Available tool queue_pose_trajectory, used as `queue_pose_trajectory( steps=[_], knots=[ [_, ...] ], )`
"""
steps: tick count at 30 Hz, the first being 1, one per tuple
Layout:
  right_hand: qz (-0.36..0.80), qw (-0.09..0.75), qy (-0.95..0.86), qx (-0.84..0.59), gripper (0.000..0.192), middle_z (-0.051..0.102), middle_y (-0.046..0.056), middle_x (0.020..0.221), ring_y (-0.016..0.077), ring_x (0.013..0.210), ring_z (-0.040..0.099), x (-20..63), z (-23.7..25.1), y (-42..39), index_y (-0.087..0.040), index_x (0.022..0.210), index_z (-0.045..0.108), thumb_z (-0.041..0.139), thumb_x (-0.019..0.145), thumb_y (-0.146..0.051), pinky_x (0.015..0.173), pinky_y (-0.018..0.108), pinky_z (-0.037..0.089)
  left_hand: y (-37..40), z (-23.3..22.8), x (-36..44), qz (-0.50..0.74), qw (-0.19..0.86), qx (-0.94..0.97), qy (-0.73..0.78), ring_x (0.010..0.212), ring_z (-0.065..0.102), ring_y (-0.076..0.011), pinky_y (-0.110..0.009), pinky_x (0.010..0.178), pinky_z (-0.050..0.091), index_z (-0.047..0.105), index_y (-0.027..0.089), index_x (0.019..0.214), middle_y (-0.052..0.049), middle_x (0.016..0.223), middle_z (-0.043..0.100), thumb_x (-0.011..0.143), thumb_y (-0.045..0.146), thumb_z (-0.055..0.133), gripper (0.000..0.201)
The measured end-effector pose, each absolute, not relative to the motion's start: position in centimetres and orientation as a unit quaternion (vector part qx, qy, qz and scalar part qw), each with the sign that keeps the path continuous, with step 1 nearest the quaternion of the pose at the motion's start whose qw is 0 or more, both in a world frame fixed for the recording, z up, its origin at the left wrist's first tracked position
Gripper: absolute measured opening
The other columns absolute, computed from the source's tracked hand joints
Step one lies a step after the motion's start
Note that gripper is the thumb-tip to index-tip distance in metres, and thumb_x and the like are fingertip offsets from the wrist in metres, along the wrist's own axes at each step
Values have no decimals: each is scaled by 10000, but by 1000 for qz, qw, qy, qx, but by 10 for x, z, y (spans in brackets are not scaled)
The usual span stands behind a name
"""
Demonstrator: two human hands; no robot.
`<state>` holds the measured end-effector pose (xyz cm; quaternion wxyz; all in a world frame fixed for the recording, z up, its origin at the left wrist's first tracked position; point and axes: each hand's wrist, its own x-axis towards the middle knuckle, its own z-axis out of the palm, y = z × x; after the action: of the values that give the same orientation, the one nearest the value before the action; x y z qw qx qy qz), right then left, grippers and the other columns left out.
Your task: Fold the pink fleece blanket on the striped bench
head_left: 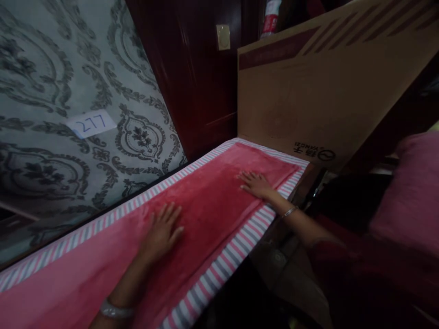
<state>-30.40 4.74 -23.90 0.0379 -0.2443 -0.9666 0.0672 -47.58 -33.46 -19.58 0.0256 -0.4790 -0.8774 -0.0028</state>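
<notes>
A long pink-red plush pad (209, 192) with a striped border (226, 262) in white, pink and grey lies flat along the wall. My left hand (163, 233) rests palm down on the plush, near its middle, fingers spread; a pale bangle circles that wrist. Farther toward the far right end, my right hand (255, 184) lies flat on the same plush with fingers apart and a thin bracelet on the wrist. Neither hand grips anything. Darker and lighter patches show across the pile. The near left end of the pad runs out of view.
Patterned wallpaper (92, 87) with a paper slip (92, 123) marked 277 is on the left. Dark red wood panelling (202, 68) stands behind the far end, beside a large cardboard box (308, 96). A pink fluffy item (408, 196) is at right.
</notes>
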Motion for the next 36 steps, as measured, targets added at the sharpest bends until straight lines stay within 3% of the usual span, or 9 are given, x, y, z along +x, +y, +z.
queue_pose_trajectory(
  steps=[4,8,12,15,21,25,31,36],
  knots=[
    [51,26,-959,-279,600,241,45,1651,308,1509,223,-280,-240,67,-297,1580,311,284,1021,-515,1199,567,212,-363,-225,-428,-18,4,-558,-829,1538,202,-261,-562,1237,157,315,315,1560,-58,1645,294,1000,408,404,574],
    [44,53,-932,-357,602,284,107,1632,369,1492,243,-278,-230,39,-263,1564,349,258,1025,-515,1139,672,248,-395,-234,-415,-35,-4,-547,-836,1519,263,-254,-561,1218,230,318,308,1558,-77,1625,338,1025,409,358,544],
    [52,91,-972,-209,589,211,45,1661,339,1520,175,-281,-226,-31,-327,1578,302,282,1028,-537,1169,645,213,-414,-232,-393,-34,9,-511,-859,1501,303,-292,-618,1181,268,340,312,1550,-95,1611,362,1024,453,353,544],
    [59,73,-990,-109,552,268,4,1642,300,1517,205,-273,-238,-71,-355,1556,348,297,1032,-522,1184,601,224,-429,-233,-366,-31,36,-496,-867,1503,295,-303,-608,1182,276,318,306,1560,-94,1618,350,1005,488,400,590],
    [34,136,-983,-122,523,390,30,1588,292,1473,312,-258,-262,-78,-300,1514,445,309,1033,-455,1161,540,294,-489,-234,-334,-1,75,-394,-916,1482,338,-326,-639,1183,255,401,237,1530,-133,1591,381,997,430,426,568],
    [32,138,-978,-153,512,419,70,1568,313,1456,341,-258,-263,-98,-272,1494,477,320,1028,-416,1138,586,308,-545,-234,-328,7,94,-316,-944,1473,354,-336,-648,1171,271,444,220,1506,-144,1568,413,984,387,432,548],
    [50,193,-980,1,526,384,59,1589,286,1485,293,-239,-283,-150,-271,1503,455,353,1017,-445,1156,580,288,-620,-236,-321,12,128,-204,-970,1463,363,-355,-664,1164,247,504,184,1463,-156,1553,435,976,369,403,531],
    [93,238,-966,-38,476,576,100,1431,306,1386,448,-238,-281,-161,-247,1363,609,322,1024,-419,1115,601,333,-646,-228,-318,-13,181,-110,-977,1325,522,-372,-597,1095,370,641,80,1295,-230,1373,608,987,400,318,549]
  ],
)
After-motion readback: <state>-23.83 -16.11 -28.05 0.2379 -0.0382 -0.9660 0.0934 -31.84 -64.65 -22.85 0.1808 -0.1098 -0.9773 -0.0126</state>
